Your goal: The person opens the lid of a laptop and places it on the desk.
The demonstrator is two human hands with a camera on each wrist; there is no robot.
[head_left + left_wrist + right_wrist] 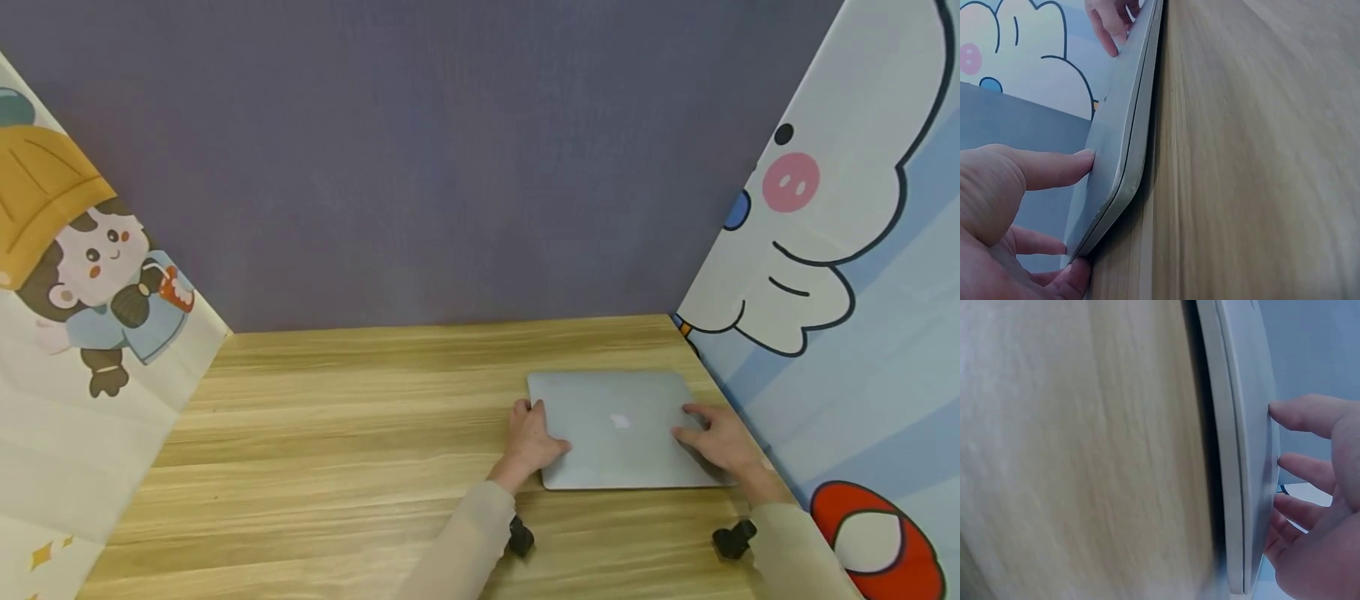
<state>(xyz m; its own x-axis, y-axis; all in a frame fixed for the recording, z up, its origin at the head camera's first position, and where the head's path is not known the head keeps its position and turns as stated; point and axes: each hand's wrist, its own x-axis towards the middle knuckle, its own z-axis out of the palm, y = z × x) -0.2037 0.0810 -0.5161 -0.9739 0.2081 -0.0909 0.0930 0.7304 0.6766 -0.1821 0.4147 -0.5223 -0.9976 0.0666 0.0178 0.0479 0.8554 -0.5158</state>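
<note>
A closed silver laptop (618, 429) with a pale logo on its lid lies at the right of the wooden table. My left hand (531, 439) grips its left side: in the left wrist view the thumb (1063, 169) presses on the lid while the other fingertips (1075, 275) are at the side edge. Over the laptop's right side, my right hand (723, 442) touches the lid with thumb and index finger. In the right wrist view its thumb (1307, 414) and fingers are fairly straight, slightly spread against the lid; the lowest fingertips are partly hidden.
The wooden table (337, 433) extends to the left of the laptop. A dark grey panel (450, 167) stands behind it. Cartoon-printed walls flank both sides, the right wall (885, 400) close beside my right hand. Black wrist devices (520, 537) sit below each sleeve.
</note>
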